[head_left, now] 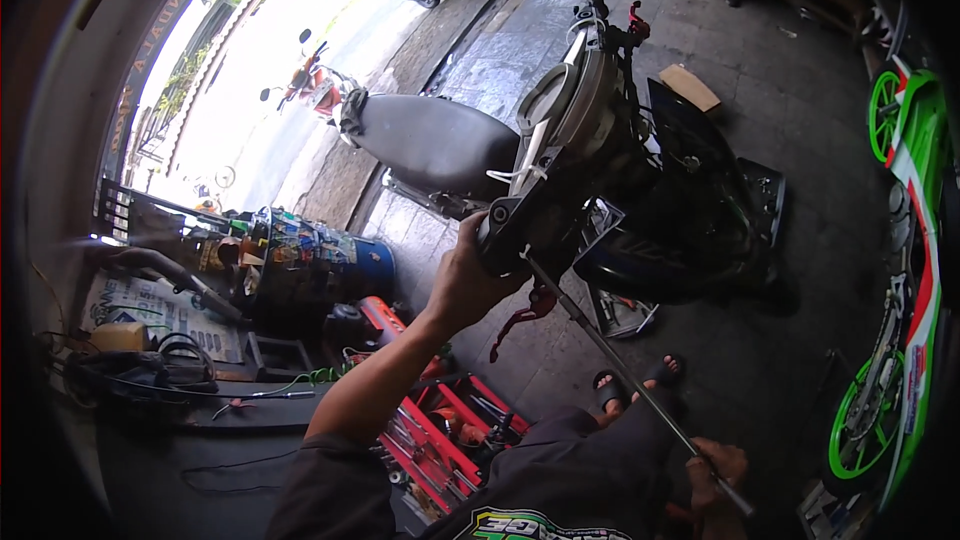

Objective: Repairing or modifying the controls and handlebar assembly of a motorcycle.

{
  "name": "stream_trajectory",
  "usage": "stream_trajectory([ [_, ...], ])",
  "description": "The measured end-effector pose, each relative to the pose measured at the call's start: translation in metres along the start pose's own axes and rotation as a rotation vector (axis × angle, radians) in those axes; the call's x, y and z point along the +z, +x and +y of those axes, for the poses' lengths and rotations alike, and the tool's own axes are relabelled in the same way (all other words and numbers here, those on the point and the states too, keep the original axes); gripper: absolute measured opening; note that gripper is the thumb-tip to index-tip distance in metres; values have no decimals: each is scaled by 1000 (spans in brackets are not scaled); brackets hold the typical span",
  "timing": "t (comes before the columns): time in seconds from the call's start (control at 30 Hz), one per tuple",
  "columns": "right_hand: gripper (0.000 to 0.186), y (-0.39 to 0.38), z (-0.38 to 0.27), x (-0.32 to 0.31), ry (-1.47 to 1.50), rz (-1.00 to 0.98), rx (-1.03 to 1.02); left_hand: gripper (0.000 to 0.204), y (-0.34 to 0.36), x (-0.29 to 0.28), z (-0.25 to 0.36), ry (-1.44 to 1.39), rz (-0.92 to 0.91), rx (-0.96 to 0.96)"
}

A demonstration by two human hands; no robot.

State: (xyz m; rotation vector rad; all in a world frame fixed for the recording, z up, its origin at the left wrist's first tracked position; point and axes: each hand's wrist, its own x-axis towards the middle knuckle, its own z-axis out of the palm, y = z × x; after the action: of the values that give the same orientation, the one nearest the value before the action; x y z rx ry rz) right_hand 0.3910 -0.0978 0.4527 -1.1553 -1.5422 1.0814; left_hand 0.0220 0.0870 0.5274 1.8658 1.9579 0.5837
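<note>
A scooter with a long black seat (pixel 435 135) stands in front of me, its handlebar (pixel 548 165) stripped of covers. My left hand (pixel 465 285) is wrapped round the near, dark end of that handlebar. A red lever (pixel 525 320) hangs just below it. My right hand (pixel 715 470), low on the right, is closed round a long thin metal rod tool (pixel 625 375). The rod slants up to the left, and its far tip meets the handlebar end beside my left hand. What the tip fits into is too small to tell.
A red tool tray (pixel 440 450) full of tools lies below my left arm. Left of it are a sticker-covered drum (pixel 320 255) and a dark bench (pixel 180 460). A green-wheeled motorcycle (pixel 915 240) lines the right side. Cardboard (pixel 690 88) lies on the floor; a person's legs show beyond.
</note>
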Motion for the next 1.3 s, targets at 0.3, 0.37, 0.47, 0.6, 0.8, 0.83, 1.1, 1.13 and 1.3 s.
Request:
stream_trajectory([
  [0.3,35,-84,52,42,1068,343,464,77,-4,4,-10,116,-21,-81],
  [0.37,37,-87,70,51,1114,333,567,76,-6,3,-9,122,-15,-75],
  [0.47,39,-81,91,67,1202,280,657,76,-4,4,-8,122,5,-52],
  [0.6,33,-70,104,82,1405,146,630,76,-3,4,-7,26,-6,-60],
  [0.8,33,-53,110,89,1545,47,559,72,0,3,-10,-95,-31,39],
  [0.83,33,-50,113,91,1531,75,600,72,0,4,-10,-94,-28,38],
  [1.1,35,-34,143,119,1740,-79,551,73,3,9,-14,-84,2,20],
  [1.13,36,-34,145,121,1795,-107,532,73,3,10,-14,-75,1,19],
  [1.3,39,-29,151,124,1728,-140,600,69,3,12,-14,-115,-2,10],
])
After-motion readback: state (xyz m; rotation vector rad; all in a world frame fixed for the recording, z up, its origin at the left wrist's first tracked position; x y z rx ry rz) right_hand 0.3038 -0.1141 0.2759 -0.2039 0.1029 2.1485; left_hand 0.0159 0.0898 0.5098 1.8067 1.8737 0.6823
